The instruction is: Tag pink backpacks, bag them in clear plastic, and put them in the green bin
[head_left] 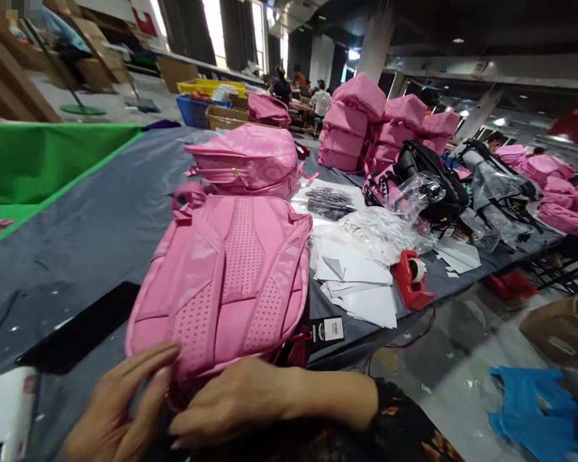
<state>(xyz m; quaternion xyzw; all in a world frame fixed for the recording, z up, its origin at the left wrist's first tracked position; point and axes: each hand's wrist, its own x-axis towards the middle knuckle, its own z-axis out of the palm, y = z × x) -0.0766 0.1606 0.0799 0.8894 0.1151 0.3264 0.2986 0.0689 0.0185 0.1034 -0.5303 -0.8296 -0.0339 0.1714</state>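
A pink backpack (pixel 243 256) lies on the grey-covered table, its padded back and dotted shoulder straps facing up. My left hand (pixel 125 404) is at its near left corner, fingers stretched out and thumb apart, fingertips touching the edge. Across the near edge reaches my right hand (pixel 236 394), its fingers pressed together and pointing left beside a pink loop. What they pinch, if anything, is hidden. A black hang tag (pixel 326 330) with a white label lies by the bag's near right corner. Behind it sits another pink backpack (pixel 250 157).
Right of the bag lie white paper sheets (pixel 354 282), clear plastic bags (pixel 378 231) and a red tape dispenser (pixel 411 279). Pink backpacks are stacked (pixel 349 122) farther back. A black flat strip (pixel 84 327) lies left. A blue stool (pixel 534 410) stands on the floor; people sit far behind.
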